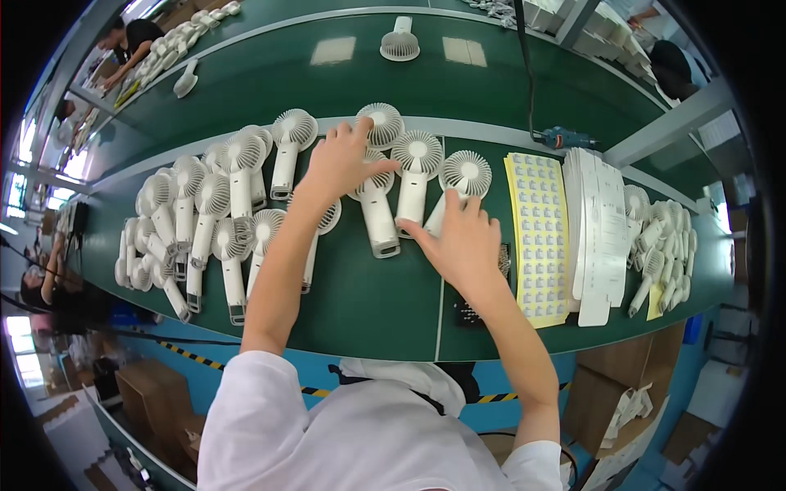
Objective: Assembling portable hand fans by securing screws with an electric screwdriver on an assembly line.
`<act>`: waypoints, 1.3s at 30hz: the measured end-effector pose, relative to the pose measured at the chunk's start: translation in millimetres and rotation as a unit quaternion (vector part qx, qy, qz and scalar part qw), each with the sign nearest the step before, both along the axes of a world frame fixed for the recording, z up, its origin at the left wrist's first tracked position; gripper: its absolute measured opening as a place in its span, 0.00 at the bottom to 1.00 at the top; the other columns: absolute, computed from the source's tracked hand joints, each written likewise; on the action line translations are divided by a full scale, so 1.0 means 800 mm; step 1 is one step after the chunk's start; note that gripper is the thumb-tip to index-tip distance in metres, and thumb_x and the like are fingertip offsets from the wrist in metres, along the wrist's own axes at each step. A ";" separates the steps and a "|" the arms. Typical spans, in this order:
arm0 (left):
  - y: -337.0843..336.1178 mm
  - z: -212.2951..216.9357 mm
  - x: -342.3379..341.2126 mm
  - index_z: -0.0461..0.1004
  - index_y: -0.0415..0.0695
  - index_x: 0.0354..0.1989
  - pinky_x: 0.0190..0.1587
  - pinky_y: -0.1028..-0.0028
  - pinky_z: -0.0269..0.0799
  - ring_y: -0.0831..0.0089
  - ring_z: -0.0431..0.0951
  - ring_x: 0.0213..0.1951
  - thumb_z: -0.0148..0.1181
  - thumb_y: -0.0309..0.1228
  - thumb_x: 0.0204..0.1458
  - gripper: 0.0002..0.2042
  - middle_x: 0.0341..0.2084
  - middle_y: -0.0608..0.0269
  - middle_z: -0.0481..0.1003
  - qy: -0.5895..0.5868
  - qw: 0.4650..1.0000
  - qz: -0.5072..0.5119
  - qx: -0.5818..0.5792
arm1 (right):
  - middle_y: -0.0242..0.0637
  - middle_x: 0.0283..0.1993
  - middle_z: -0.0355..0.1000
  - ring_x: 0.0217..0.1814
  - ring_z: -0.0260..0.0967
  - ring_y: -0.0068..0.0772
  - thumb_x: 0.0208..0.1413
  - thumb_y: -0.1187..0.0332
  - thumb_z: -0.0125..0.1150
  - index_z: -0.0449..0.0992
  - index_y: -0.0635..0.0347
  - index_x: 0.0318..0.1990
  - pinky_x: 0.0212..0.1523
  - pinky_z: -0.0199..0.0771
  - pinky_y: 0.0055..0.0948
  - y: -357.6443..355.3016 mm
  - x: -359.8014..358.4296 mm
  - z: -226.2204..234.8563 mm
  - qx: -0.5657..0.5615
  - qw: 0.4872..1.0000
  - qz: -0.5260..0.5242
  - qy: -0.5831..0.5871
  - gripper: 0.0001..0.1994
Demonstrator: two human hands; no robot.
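Note:
My left hand (340, 164) reaches over the white handheld fans in the middle of the green table. Its fingertips touch the rim of the far fan (383, 123), and its thumb stretches over the head of a nearer fan (378, 217). That hand is open, fingers and thumb apart. My right hand (464, 245) is open too, spread over the handle of a fan (467, 170) whose lower part it hides. Its thumb reaches the lower handle of the neighbouring fan (415, 155). Whether either hand bears any weight, I cannot tell.
Many white fans (196, 196) lie piled at left, and more (663, 237) at far right. A yellow-edged sticker sheet (540, 237) and white paper strips (602, 237) lie right of my hand. A blue-green electric screwdriver (565, 137) rests behind them. Another fan (399, 41) stands beyond the rail.

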State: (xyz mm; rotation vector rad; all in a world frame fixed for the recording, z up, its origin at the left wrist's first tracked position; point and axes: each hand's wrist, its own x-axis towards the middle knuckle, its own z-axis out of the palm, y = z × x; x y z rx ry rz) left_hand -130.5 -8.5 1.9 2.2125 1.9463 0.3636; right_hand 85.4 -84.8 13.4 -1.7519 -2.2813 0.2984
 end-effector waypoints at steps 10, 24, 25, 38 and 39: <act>0.010 -0.023 -0.031 0.59 0.39 0.60 0.35 0.61 0.78 0.51 0.79 0.41 0.63 0.60 0.45 0.42 0.38 0.42 0.74 -0.012 0.994 0.104 0.005 | 0.55 0.50 0.61 0.52 0.63 0.60 0.43 0.51 0.67 0.74 0.62 0.44 0.46 0.70 0.52 0.071 -0.035 -0.049 0.041 0.997 -0.063 -0.020 0.26; 0.060 -0.074 -0.051 0.63 0.48 0.62 0.57 0.52 0.64 0.43 0.65 0.57 0.64 0.48 0.48 0.34 0.53 0.41 0.65 -0.020 0.991 0.006 0.131 | 0.60 0.57 0.57 0.55 0.59 0.54 0.45 0.44 0.66 0.76 0.63 0.45 0.42 0.74 0.46 -0.037 -0.090 -0.035 0.050 0.993 -0.104 0.026 0.30; 0.054 -0.072 -0.041 0.61 0.48 0.62 0.56 0.51 0.66 0.43 0.64 0.56 0.64 0.49 0.48 0.34 0.53 0.42 0.64 -0.006 0.994 0.029 0.104 | 0.60 0.58 0.56 0.56 0.58 0.53 0.44 0.42 0.66 0.76 0.63 0.46 0.44 0.72 0.49 -0.029 -0.091 -0.032 0.006 0.992 -0.126 0.029 0.32; 0.033 -0.037 -0.039 0.56 0.57 0.64 0.50 0.53 0.71 0.45 0.66 0.57 0.62 0.44 0.50 0.33 0.52 0.47 0.62 0.090 0.996 0.027 -0.001 | 0.55 0.60 0.55 0.59 0.53 0.52 0.37 0.49 0.71 0.80 0.66 0.42 0.50 0.62 0.56 0.011 -0.080 -0.035 -0.028 0.993 -0.114 0.008 0.30; 0.036 -0.042 -0.042 0.56 0.58 0.64 0.50 0.53 0.71 0.45 0.66 0.57 0.61 0.44 0.50 0.32 0.52 0.48 0.62 0.093 0.995 0.023 -0.002 | 0.55 0.60 0.55 0.60 0.53 0.52 0.37 0.50 0.71 0.80 0.65 0.42 0.50 0.62 0.57 0.012 -0.076 -0.036 -0.031 0.994 -0.095 0.032 0.29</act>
